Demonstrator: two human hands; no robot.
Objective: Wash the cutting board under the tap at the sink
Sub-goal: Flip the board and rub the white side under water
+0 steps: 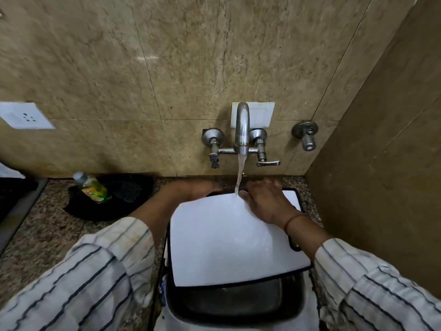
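A white cutting board (229,237) with a dark rim lies tilted over the steel sink (238,299). The chrome tap (242,130) on the wall runs, and its stream lands on the board's far edge. My left hand (191,189) holds the board's far left corner, its fingers hidden behind the edge. Spread flat, my right hand (265,201) presses on the board's upper right surface, right beside the stream. Striped sleeves cover both forearms.
A yellow-green dish soap bottle (93,187) lies in a black tray (112,197) on the granite counter left of the sink. A spare valve (306,137) sticks out of the wall at right. A side wall (381,175) closes the right. A socket (26,115) sits at left.
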